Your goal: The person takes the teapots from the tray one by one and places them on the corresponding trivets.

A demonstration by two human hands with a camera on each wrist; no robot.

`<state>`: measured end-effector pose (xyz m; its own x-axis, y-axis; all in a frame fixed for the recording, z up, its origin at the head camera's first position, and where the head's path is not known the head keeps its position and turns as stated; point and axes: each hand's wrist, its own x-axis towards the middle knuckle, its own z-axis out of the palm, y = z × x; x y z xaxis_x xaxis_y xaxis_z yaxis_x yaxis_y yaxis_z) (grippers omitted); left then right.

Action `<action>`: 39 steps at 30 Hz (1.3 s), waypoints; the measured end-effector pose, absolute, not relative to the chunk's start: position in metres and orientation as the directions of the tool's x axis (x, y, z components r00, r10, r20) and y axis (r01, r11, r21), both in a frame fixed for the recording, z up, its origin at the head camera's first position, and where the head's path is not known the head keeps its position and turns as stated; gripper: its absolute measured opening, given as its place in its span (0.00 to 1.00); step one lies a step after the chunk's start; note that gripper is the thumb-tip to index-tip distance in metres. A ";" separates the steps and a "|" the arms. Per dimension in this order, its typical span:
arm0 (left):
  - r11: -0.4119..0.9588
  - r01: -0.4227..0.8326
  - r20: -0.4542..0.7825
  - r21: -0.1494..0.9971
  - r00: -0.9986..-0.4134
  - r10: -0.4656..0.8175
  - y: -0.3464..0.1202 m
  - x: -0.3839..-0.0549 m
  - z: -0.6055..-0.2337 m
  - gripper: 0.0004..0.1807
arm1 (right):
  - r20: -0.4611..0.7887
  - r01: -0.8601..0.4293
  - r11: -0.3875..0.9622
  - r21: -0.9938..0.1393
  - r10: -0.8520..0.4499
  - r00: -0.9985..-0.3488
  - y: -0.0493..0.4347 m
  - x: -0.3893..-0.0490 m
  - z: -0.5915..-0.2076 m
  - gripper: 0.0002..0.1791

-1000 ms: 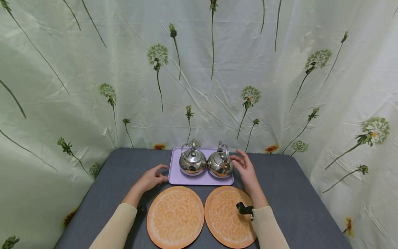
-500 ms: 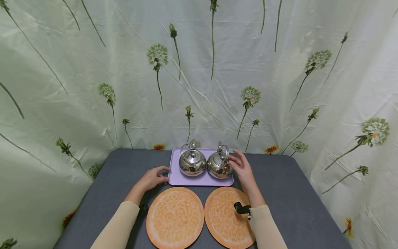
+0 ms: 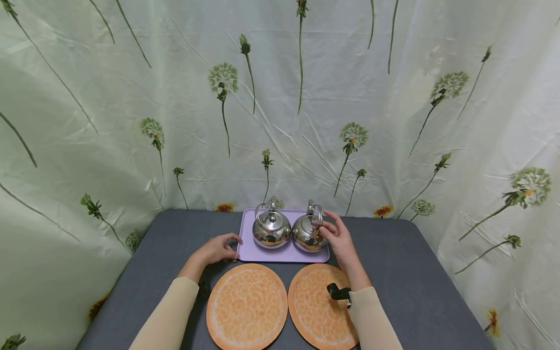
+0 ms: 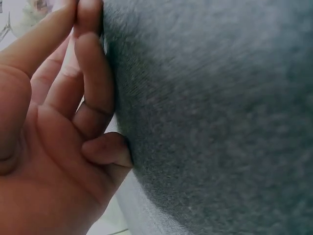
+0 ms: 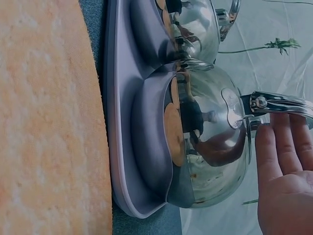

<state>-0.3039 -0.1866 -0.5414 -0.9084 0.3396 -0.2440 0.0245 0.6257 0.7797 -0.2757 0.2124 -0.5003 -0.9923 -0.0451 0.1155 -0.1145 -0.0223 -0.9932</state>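
Note:
Two shiny steel kettles stand side by side on a lilac tray (image 3: 248, 252): a left kettle (image 3: 271, 237) and a right kettle (image 3: 304, 238). At the tray's left edge my left hand (image 3: 214, 250) holds the rim near its front corner, forefinger over the rim and thumb by the corner. Its other fingers curl against the grey cloth in the left wrist view. My right hand (image 3: 340, 240) reaches to the right kettle's handle (image 5: 283, 104). In the right wrist view the fingers (image 5: 286, 147) are nearly straight beneath that handle; the thumb is out of sight there.
Two round orange-patterned mats, a left mat (image 3: 247, 306) and a right mat (image 3: 317, 304), lie in front of the tray on the dark grey table (image 3: 407, 282). A flower-printed curtain (image 3: 280, 121) hangs behind. My right forearm passes over the right mat.
My right hand has moved left, from beside the right kettle to its handle, fingertips now under it. My left hand has shifted slightly right onto the tray's rim. Kettles and tray appear still.

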 end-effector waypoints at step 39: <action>0.467 -0.136 -0.363 0.874 -0.822 0.438 -0.198 -0.320 -0.554 0.25 | 0.160 -0.159 -0.014 -0.987 -0.009 -0.987 0.204 -0.280 -0.506 0.30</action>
<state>-0.3199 -0.1975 -0.5537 -0.8223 0.4383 -0.3628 -0.1365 0.4671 0.8736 -0.2804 0.2043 -0.5061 -0.9872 -0.0088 0.1595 -0.1594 -0.0136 -0.9871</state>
